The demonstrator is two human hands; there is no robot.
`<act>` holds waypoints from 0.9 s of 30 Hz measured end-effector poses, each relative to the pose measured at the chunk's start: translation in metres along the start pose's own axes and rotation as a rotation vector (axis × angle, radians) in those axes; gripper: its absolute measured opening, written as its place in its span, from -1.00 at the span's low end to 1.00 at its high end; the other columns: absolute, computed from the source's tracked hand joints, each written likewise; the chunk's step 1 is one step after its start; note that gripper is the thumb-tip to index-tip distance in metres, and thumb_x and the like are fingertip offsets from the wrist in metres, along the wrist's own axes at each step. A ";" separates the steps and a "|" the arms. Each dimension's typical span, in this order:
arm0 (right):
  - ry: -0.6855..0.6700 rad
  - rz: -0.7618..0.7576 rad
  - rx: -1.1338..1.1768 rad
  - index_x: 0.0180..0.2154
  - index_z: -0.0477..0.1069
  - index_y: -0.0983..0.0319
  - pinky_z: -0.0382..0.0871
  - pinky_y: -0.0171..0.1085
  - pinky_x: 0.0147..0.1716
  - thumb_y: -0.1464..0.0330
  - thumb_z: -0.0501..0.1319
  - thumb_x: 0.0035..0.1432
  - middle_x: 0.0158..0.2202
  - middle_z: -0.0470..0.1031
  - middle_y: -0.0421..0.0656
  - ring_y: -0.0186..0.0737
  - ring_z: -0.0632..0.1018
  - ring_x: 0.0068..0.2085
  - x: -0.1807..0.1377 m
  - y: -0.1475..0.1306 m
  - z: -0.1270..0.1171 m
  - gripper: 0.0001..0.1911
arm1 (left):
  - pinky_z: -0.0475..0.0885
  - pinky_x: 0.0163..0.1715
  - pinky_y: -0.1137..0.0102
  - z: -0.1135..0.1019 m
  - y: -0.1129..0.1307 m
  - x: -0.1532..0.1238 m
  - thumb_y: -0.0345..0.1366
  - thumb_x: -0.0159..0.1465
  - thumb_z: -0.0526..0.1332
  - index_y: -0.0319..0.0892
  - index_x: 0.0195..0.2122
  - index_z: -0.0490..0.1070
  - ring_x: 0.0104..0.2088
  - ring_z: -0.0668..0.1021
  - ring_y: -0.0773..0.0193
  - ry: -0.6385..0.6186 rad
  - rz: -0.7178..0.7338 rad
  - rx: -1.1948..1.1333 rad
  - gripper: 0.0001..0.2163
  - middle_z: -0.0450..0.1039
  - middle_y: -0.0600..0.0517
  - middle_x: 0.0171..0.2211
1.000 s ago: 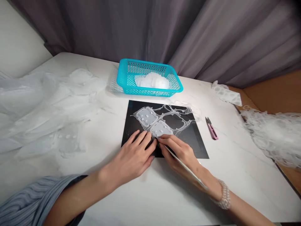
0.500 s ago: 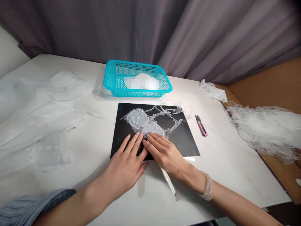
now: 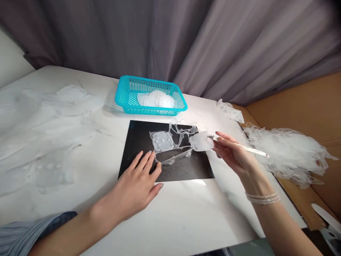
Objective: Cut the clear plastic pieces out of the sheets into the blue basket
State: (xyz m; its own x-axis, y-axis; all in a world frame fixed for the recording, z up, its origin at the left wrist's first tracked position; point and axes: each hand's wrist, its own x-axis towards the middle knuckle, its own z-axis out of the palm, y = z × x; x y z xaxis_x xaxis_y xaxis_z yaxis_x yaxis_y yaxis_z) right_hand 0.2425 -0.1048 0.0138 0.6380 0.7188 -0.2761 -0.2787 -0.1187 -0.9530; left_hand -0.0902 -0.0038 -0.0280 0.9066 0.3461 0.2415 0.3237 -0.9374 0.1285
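Pinching firmly: the right hand [image 3: 234, 156] is closing on a slim white tool [image 3: 250, 149], and a frosted film piece [image 3: 201, 141] is hanging at the tool's dark tip, over the right side of the black sheet [image 3: 183, 172]. Whether fingers or tip is bearing that piece, I cannot tell. The left hand [image 3: 137, 181] is lying flat, fingers spread, grasping nothing; its fingertips are resting at the lower-left end of the clear film web [image 3: 170, 161].

From my distant seat I am watching for trouble. First: the piece's left edge is overlapping the web in this view, and I am failing to make out whether the two are joined. If so, a pull rightward would be stretching or tearing thin film, the left fingertips anchoring only one end. Second: the tool's point, sitting so near, could be nicking or creasing the piece. Third: something this light, on so small a hold, might be slipping. The lumpy panel [image 3: 162, 141] is lying in the web's left part; I am judging it likely to be dragged along by any tug.
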 end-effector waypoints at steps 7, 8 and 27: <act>-0.372 -0.399 -0.464 -0.11 0.59 0.09 0.46 -0.07 0.10 0.27 0.26 0.25 -0.02 0.61 -0.12 -0.09 0.59 0.04 -0.073 -0.007 0.084 -0.80 | 0.48 -0.01 0.10 -0.032 0.001 0.037 0.10 0.39 -0.11 -0.25 0.00 0.47 -0.05 0.58 0.02 -0.110 -0.613 -1.403 -0.43 0.57 -0.20 -0.09; -0.530 -0.426 -0.577 -0.03 0.57 0.06 0.40 -0.04 0.16 0.26 0.20 0.30 0.05 0.57 -0.13 -0.07 0.53 0.12 -0.084 -0.009 0.091 -0.75 | 0.50 -0.05 0.14 -0.031 0.001 0.043 0.15 0.37 -0.11 -0.28 -0.03 0.48 -0.10 0.60 0.03 -0.205 -0.699 -1.665 -0.39 0.58 -0.21 -0.13; -0.709 -0.183 -0.852 -0.42 0.53 0.24 0.18 -0.32 -0.44 0.28 0.19 0.23 -0.54 0.35 -0.28 -0.37 0.29 -0.48 -0.033 0.010 0.100 -0.75 | 0.32 -0.29 0.40 -0.020 -0.001 0.050 -0.23 0.17 0.34 -0.27 -0.24 0.55 -0.35 0.49 0.31 -0.265 -0.744 -1.629 -0.78 0.52 -0.01 -0.36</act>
State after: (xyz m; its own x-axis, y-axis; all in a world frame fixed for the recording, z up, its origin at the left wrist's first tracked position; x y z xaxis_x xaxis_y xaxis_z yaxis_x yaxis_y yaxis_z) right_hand 0.1473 -0.0612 0.0258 -0.0092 0.9685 -0.2487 0.5320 -0.2058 -0.8213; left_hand -0.0502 0.0151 0.0032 0.7793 0.4630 -0.4222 0.2244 0.4228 0.8780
